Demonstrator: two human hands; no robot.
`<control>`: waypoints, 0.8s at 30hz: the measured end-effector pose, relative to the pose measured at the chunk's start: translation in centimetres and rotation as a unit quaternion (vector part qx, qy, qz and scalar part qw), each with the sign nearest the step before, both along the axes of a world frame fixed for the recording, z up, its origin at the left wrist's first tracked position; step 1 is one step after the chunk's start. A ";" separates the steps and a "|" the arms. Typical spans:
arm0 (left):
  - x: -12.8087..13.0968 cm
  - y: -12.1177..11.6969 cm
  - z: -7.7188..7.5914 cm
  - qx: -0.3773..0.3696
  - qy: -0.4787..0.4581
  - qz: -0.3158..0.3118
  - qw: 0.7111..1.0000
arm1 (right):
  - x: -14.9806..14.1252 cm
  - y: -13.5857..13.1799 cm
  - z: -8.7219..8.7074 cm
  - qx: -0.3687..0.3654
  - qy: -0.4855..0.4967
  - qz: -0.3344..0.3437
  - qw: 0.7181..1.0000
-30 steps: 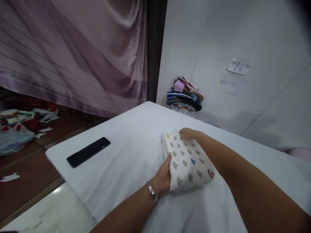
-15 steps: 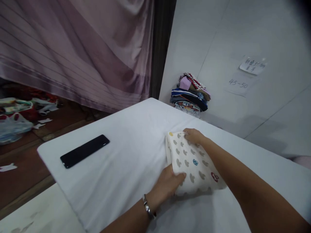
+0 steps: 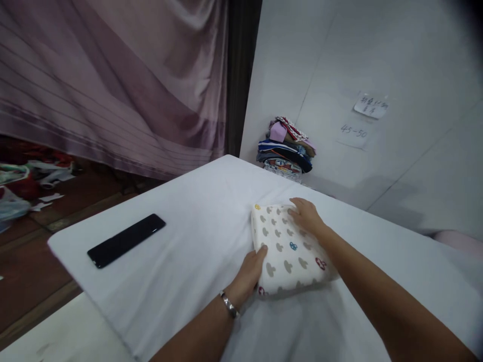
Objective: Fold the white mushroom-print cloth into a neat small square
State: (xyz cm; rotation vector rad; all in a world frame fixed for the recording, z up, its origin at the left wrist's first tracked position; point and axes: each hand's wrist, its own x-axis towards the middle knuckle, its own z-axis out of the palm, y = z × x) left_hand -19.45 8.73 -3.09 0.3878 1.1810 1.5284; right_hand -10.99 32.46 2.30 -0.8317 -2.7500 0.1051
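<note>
A folded white cloth [image 3: 281, 256] printed with grey, blue, red and yellow mushroom shapes lies on a table covered in white fabric [image 3: 196, 216]. At its left side, my left hand [image 3: 251, 269], with a silver bracelet on the wrist, has the thumb on top of the fold; its other fingers are hidden along the edge. My right hand [image 3: 307, 216] grips the far right edge, thumb on the print and fingers over the border. The cloth's underside is out of sight.
A black phone [image 3: 126, 240] lies near the table's left edge. Folded clothes [image 3: 286, 146] are stacked at the far side against a white wall with handwritten paper notes [image 3: 352, 134]. A pinkish curtain [image 3: 151, 90] hangs behind; plastic bags [image 3: 13, 203] and scraps lie on the floor.
The cloth now lies flatter and squarer. My left hand has moved up along its left edge, and my right hand has shifted slightly along the far side. The camera view has turned a little.
</note>
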 end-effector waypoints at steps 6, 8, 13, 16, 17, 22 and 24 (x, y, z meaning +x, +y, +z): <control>-0.1 0.4 -0.2 -0.020 -0.006 0.000 1.000 | 8.0 -2.7 -1.2 -0.174 0.114 -0.188 0.960; -0.1 0.5 -0.5 -0.023 -0.008 -0.002 1.000 | 9.9 -4.0 -2.4 -0.246 0.123 -0.246 0.930; -0.6 0.7 -0.4 -0.025 -0.027 -0.004 0.999 | 11.6 -7.4 -4.2 -0.341 0.201 -0.293 0.870; -0.6 0.6 0.9 -0.060 -0.045 0.005 0.997 | 11.7 -8.4 -4.5 -0.376 0.235 -0.237 0.864; -0.3 0.5 1.3 -0.071 -0.055 0.009 0.996 | 11.9 -8.3 -4.4 -0.394 0.241 -0.220 0.859; 8.0 -0.5 1.8 -0.043 -0.189 -0.010 0.981 | 17.0 -5.0 -2.1 -0.428 0.243 -0.215 0.843; 13.7 -1.1 0.9 -0.009 -0.261 -0.072 0.963 | 20.9 -3.1 -0.7 -0.409 0.221 -0.212 0.860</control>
